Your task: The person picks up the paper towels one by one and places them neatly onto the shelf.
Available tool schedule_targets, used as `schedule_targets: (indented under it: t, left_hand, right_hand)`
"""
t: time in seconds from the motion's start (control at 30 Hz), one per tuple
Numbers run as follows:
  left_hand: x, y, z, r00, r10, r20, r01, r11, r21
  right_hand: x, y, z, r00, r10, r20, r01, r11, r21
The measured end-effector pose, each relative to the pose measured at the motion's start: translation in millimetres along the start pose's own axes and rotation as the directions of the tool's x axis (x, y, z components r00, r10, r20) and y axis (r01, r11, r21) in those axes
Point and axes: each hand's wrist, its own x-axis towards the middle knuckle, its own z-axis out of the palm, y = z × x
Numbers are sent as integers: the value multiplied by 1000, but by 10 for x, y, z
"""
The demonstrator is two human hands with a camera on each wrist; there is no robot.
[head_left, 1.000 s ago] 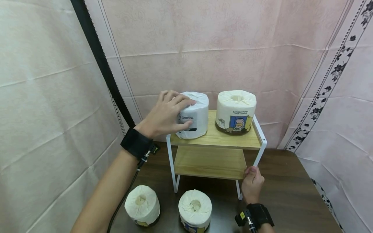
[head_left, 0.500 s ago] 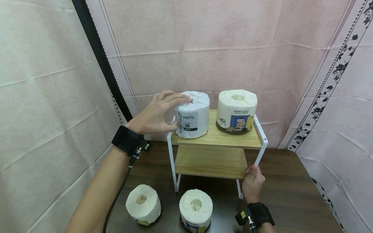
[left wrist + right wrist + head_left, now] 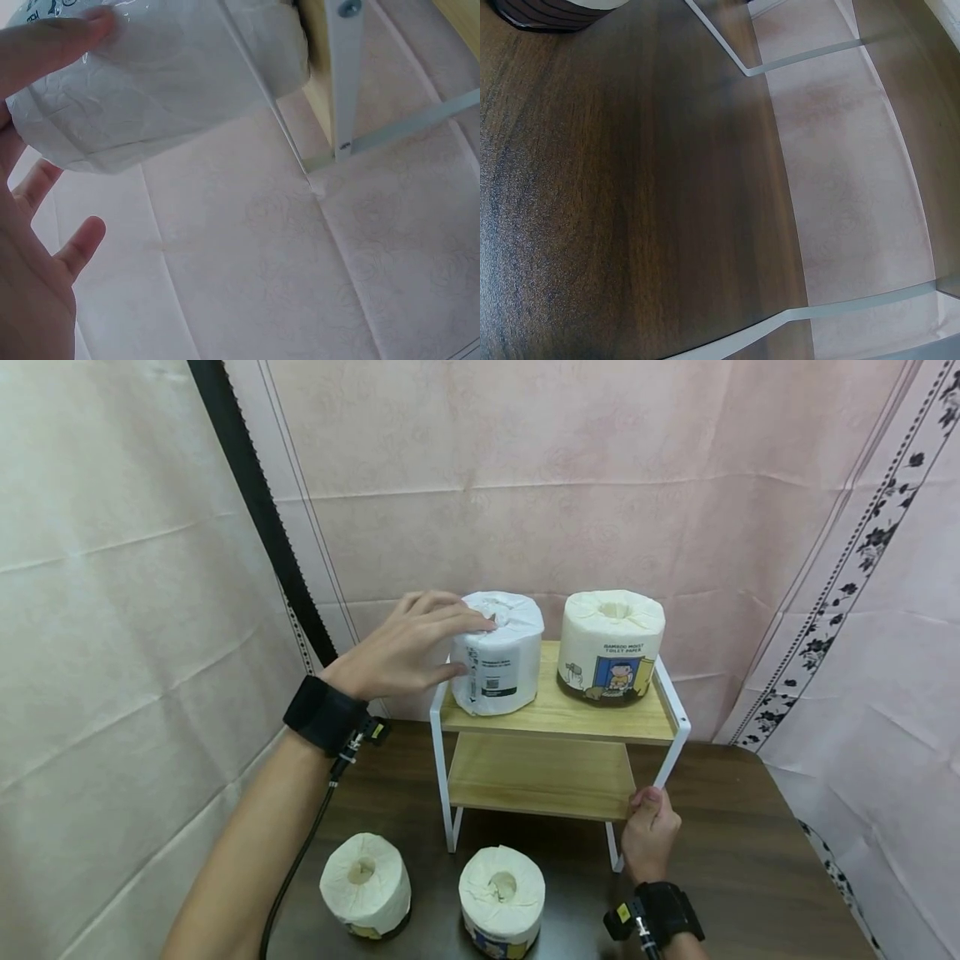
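A two-tier wooden shelf (image 3: 547, 777) with a white metal frame stands on the table. On its top board sit two wrapped toilet rolls. My left hand (image 3: 397, 647) holds the left toilet roll (image 3: 504, 656), thumb on its front left side and fingers over its top. In the left wrist view the thumb of the left hand (image 3: 26, 247) lies on the wrapper; two fingers stand off it. To the right is the other toilet roll (image 3: 611, 647) with a cartoon label. My right hand (image 3: 651, 831) grips the shelf's front right leg. No right-hand fingers show in the right wrist view.
Two more toilet rolls, one left (image 3: 365, 885) and one right (image 3: 502, 893), stand upright on the dark wooden table (image 3: 727, 852) in front of the shelf. Pale curtains (image 3: 525, 535) close in behind and at the sides. A cable runs along the left forearm.
My left hand eased off the left roll, then its thumb came back against it. The roll's printed label has turned slightly rightward. The right hand has stayed on the shelf leg.
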Motion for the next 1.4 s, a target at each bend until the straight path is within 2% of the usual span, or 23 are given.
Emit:
schedule_targets:
  t: [0.2,0.4,0.5,0.7,0.9,1.0,1.23,1.4]
  left_hand:
    - [62,87,24,1000,10,12,-11,999,42]
    - [87,156,22,997,60,-47,-55,994,92]
    - [117,194,26,996,73,-55,-65,988,137]
    - [125,262,74,996,78,-43,-67,977,203]
    - [129,319,106,996,66,-65,-47,967,251]
    - [136,350,128,996,50,-68,-30,963,269]
    - [161,355,144,994,27,-104,-4,975,221]
    - [154,236,119,993,17,-118,-9,997,71]
  right_hand:
    - [-65,46,2,1000,-11,-23,12,1000,16]
    - [-34,55,-25,1000,-22,-9,22,999,31]
    - [-12,44,-32,1000,-29,-1,29,999,31]
    - [-47,17,-13,1000,-8,1,8,1000,14]
    - [-64,-200,-4,999,-32,-7,32,999,31]
    - [-72,-204,8,1000,-29,-1,29,999,40]
    - [-32,-1,32,1000,-8,17,7,999,38]
    - [11,25,10,999,-39,-18,40,998,44]
